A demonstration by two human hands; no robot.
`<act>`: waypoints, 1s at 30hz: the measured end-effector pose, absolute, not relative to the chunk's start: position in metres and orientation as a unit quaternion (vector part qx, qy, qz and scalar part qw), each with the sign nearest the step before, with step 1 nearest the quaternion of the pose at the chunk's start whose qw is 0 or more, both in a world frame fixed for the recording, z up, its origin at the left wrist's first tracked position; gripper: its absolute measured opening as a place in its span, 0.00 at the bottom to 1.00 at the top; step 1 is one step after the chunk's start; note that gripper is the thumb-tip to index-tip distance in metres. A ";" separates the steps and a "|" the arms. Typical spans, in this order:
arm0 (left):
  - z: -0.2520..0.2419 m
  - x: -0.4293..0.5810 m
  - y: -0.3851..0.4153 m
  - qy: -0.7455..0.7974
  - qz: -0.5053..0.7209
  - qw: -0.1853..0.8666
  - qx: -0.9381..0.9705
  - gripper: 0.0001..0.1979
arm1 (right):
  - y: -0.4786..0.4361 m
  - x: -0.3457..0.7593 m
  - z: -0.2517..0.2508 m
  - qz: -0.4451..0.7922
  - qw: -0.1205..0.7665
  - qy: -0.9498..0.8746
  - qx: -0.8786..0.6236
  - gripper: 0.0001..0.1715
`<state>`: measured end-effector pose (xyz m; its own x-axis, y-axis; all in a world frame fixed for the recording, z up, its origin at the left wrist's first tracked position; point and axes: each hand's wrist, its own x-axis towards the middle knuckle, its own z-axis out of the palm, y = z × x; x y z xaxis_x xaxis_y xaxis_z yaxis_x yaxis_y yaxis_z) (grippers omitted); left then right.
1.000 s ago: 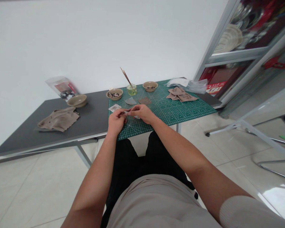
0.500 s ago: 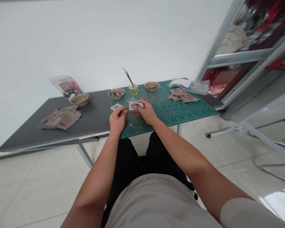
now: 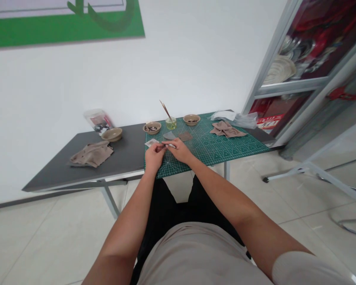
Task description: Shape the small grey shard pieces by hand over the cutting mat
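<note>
My left hand (image 3: 154,157) is closed over the green cutting mat (image 3: 225,152), its thumb and fingertips pinching something small that I cannot make out. Against it, my right hand (image 3: 179,151) grips a small white pad (image 3: 171,145), mostly hidden by the fingers. Both hands' fingertips meet. Just beyond them on the mat lie a grey sheet (image 3: 169,135) and a brown sheet (image 3: 185,136), both small and flat. A whitish square piece (image 3: 151,143) is beside my left hand.
Behind the hands stand a bowl of small dark pieces (image 3: 152,128), a glass of yellowish liquid (image 3: 171,123) with thin sticks, and another bowl (image 3: 191,120). Rightward lie a crumpled cloth (image 3: 227,129) and plastic bags (image 3: 240,118). Leftward are a cloth (image 3: 91,154), a bowl (image 3: 112,134) and a clear container (image 3: 97,120).
The view has tilted up, showing a green-edged poster. My hands have come together, and the white pad, with its dark-smudged face visible before, is now turned and mostly covered by my right fingers.
</note>
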<state>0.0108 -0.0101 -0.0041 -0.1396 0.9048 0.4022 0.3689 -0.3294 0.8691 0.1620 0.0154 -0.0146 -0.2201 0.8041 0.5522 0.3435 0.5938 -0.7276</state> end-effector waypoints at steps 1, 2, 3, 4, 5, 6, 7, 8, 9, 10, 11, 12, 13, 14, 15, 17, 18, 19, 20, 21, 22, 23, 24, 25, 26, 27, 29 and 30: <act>-0.004 0.011 -0.010 0.519 0.547 0.259 0.604 0.08 | 0.014 0.161 -0.014 0.230 0.480 -0.749 -0.394 0.17; -0.005 0.011 -0.010 0.515 0.550 0.267 0.600 0.09 | 0.013 0.160 -0.013 0.229 0.470 -0.753 -0.400 0.18; -0.005 0.011 -0.010 0.514 0.551 0.271 0.599 0.09 | 0.013 0.159 -0.013 0.232 0.462 -0.756 -0.401 0.19; -0.005 0.011 -0.010 0.515 0.551 0.272 0.597 0.09 | 0.012 0.159 -0.012 0.239 0.456 -0.760 -0.396 0.20; -0.006 0.011 -0.009 0.514 0.553 0.274 0.595 0.09 | 0.012 0.158 -0.012 0.249 0.452 -0.764 -0.387 0.20; -0.006 0.011 -0.009 0.514 0.554 0.273 0.596 0.08 | 0.013 0.159 -0.012 0.259 0.450 -0.768 -0.374 0.21; -0.007 0.010 -0.009 0.515 0.552 0.269 0.599 0.08 | 0.013 0.159 -0.013 0.267 0.450 -0.771 -0.362 0.21; -0.007 0.010 -0.009 0.516 0.550 0.262 0.602 0.07 | 0.014 0.160 -0.013 0.272 0.450 -0.773 -0.354 0.22; -0.008 0.010 -0.009 0.517 0.548 0.256 0.606 0.06 | 0.015 0.161 -0.013 0.275 0.451 -0.772 -0.352 0.22; -0.008 0.011 -0.008 0.519 0.543 0.250 0.611 0.06 | 0.016 0.162 -0.013 0.278 0.452 -0.769 -0.355 0.24; -0.008 0.011 -0.008 0.522 0.540 0.248 0.612 0.06 | 0.017 0.164 -0.013 0.286 0.453 -0.762 -0.363 0.25; -0.008 0.012 -0.008 0.523 0.535 0.249 0.615 0.06 | 0.018 0.166 -0.013 0.300 0.455 -0.751 -0.372 0.27; -0.008 0.013 -0.008 0.526 0.526 0.250 0.620 0.06 | 0.019 0.167 -0.013 0.322 0.456 -0.737 -0.381 0.29; -0.007 0.013 -0.008 0.530 0.517 0.249 0.625 0.06 | 0.019 0.169 -0.013 0.350 0.460 -0.716 -0.391 0.32; -0.007 0.014 -0.008 0.532 0.509 0.249 0.629 0.06 | 0.020 0.170 -0.013 0.378 0.459 -0.695 -0.404 0.34; -0.006 0.015 -0.008 0.537 0.503 0.251 0.629 0.06 | 0.021 0.171 -0.014 0.429 0.452 -0.663 -0.414 0.32; -0.006 0.015 -0.008 0.543 0.499 0.248 0.628 0.06 | 0.021 0.171 -0.014 0.449 0.451 -0.655 -0.407 0.28; -0.006 0.015 -0.008 0.544 0.494 0.242 0.634 0.05 | 0.021 0.171 -0.014 0.468 0.455 -0.643 -0.402 0.26; -0.006 0.016 -0.008 0.544 0.490 0.234 0.639 0.05 | 0.021 0.171 -0.014 0.489 0.457 -0.627 -0.399 0.24; -0.007 0.016 -0.008 0.543 0.488 0.228 0.644 0.04 | 0.021 0.171 -0.014 0.507 0.460 -0.611 -0.397 0.23; -0.007 0.016 -0.008 0.538 0.484 0.224 0.653 0.04 | 0.020 0.170 -0.013 0.526 0.461 -0.596 -0.395 0.22; -0.007 0.016 -0.008 0.535 0.480 0.223 0.658 0.04 | 0.020 0.170 -0.013 0.543 0.463 -0.580 -0.393 0.21; -0.008 0.016 -0.007 0.531 0.480 0.227 0.660 0.03 | 0.020 0.170 -0.012 0.557 0.466 -0.567 -0.389 0.21; -0.008 0.016 -0.007 0.527 0.479 0.230 0.663 0.03 | 0.020 0.170 -0.012 0.565 0.472 -0.557 -0.384 0.21; -0.009 0.017 -0.007 0.529 0.479 0.233 0.661 0.03 | 0.021 0.170 -0.011 0.571 0.479 -0.546 -0.382 0.23; -0.009 0.017 -0.006 0.530 0.474 0.236 0.662 0.03 | 0.021 0.170 -0.011 0.576 0.486 -0.534 -0.382 0.26; -0.010 0.017 -0.005 0.532 0.468 0.237 0.665 0.03 | 0.023 0.170 -0.011 0.586 0.493 -0.513 -0.387 0.27; -0.010 0.017 -0.005 0.533 0.465 0.235 0.666 0.03 | 0.023 0.170 -0.011 0.590 0.490 -0.509 -0.390 0.26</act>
<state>0.0172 -0.0047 -0.0104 -0.0020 0.9295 0.3688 0.4918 -0.3202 0.8097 0.1701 0.0234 -0.0111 -0.2146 0.9759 0.0387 -0.1821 -0.0011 -0.9833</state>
